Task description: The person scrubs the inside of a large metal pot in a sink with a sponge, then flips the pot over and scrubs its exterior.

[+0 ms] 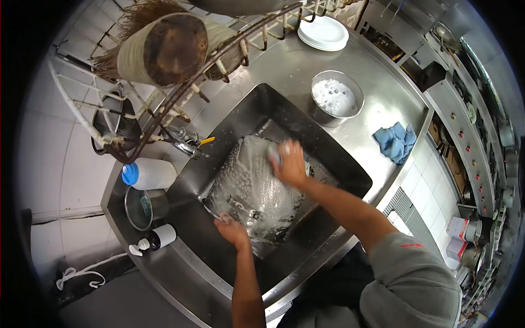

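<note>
A large metal pot [254,183], covered in soap suds, lies tilted on its side in the steel sink [339,161]. My left hand [233,229] is closed on the pot's rim at its lower left. On the upper right of the pot's soapy side, my right hand [289,163] presses a small, blurred, pale scrubber [274,155]. Behind the pot, the faucet [183,143] with a yellow lever reaches over the sink's left edge.
A rusty wire rack [156,112] with brushes hangs over the upper left. Around the sink stand a suds-filled pot [336,98], white plates [324,33], a blue cloth [395,142], a blue-capped jug [150,174], a metal container [146,208] and a pump bottle [163,237].
</note>
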Demonstrator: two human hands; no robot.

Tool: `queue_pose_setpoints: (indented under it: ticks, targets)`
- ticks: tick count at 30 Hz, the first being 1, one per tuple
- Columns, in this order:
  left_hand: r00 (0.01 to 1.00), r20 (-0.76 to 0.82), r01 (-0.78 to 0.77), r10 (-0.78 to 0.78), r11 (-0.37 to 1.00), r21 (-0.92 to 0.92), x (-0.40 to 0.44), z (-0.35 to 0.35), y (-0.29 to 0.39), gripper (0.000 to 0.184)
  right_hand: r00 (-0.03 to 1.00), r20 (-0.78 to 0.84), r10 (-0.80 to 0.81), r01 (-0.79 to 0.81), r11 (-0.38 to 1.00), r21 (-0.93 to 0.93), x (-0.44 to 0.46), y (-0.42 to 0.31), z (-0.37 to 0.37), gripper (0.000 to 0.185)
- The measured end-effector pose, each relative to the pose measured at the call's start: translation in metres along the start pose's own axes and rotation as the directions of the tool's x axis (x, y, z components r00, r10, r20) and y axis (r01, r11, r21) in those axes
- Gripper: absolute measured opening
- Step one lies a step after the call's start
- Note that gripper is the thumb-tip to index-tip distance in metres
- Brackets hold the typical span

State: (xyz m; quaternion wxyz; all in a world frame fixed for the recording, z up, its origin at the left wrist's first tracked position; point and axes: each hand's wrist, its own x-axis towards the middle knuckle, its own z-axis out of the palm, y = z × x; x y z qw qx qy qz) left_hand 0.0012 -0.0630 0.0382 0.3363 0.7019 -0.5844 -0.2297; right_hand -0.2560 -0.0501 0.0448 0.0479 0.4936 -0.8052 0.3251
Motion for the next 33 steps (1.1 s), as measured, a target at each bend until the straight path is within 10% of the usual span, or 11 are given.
queue_pose_setpoints:
  ticks: [3, 8, 10, 11, 13, 20, 22, 25, 27, 29, 33]
  targets:
    - [0.986, 0.042, 0.164, -0.163, 0.986, -0.008, 0.0, -0.002, 0.011, 0.035, 0.987, 0.124, 0.104, -0.104, 0.995, -0.011, 0.043, -0.016, -0.002, 0.03]
    - [0.979, 0.054, 0.203, -0.199, 0.976, -0.079, -0.007, -0.002, 0.016, 0.034, 0.858, 0.301, -0.417, 0.267, 0.862, 0.431, -0.061, -0.044, -0.036, 0.031]
    - [0.996, -0.012, 0.091, -0.09, 0.993, 0.079, -0.005, 0.002, 0.005, 0.033, 0.87, 0.182, -0.458, 0.419, 0.882, 0.216, -0.036, -0.021, -0.001, 0.034]
    - [0.994, -0.023, 0.105, -0.104, 0.991, 0.082, -0.006, -0.001, 0.011, 0.033, 0.963, 0.185, -0.197, 0.227, 0.96, -0.164, -0.005, -0.02, 0.002, 0.035]
    - [0.992, -0.002, 0.122, -0.126, 0.954, 0.274, -0.005, -0.013, 0.039, 0.032, 0.966, 0.232, 0.116, -0.118, 0.993, -0.006, 0.058, -0.014, 0.006, 0.037]
    - [0.957, 0.024, 0.292, -0.291, 0.955, -0.054, -0.013, -0.015, 0.05, 0.032, 0.805, 0.276, -0.525, 0.467, 0.848, 0.252, -0.042, -0.027, -0.002, 0.043]
    - [0.961, 0.028, 0.277, -0.277, 0.961, 0.003, -0.011, -0.016, 0.052, 0.032, 0.941, 0.235, -0.242, 0.289, 0.938, -0.191, 0.024, -0.021, 0.015, 0.036]
    - [0.973, -0.007, 0.233, -0.232, 0.971, 0.05, -0.008, -0.01, 0.041, 0.032, 0.955, 0.256, -0.149, 0.193, 0.968, -0.158, 0.053, -0.032, 0.028, 0.032]
    - [0.969, -0.021, 0.247, -0.247, 0.969, 0.011, -0.014, -0.008, 0.045, 0.031, 0.872, 0.121, -0.475, 0.465, 0.879, 0.102, -0.001, -0.043, 0.031, 0.037]
    - [0.962, -0.021, 0.271, -0.271, 0.963, -0.009, -0.018, -0.009, 0.043, 0.031, 0.737, 0.333, -0.587, 0.472, 0.801, 0.368, -0.016, -0.046, 0.016, 0.039]
    - [0.973, 0.005, 0.229, -0.229, 0.973, -0.014, -0.023, -0.009, 0.039, 0.024, 0.821, 0.507, -0.264, 0.438, 0.86, -0.261, 0.047, -0.038, 0.041, 0.043]
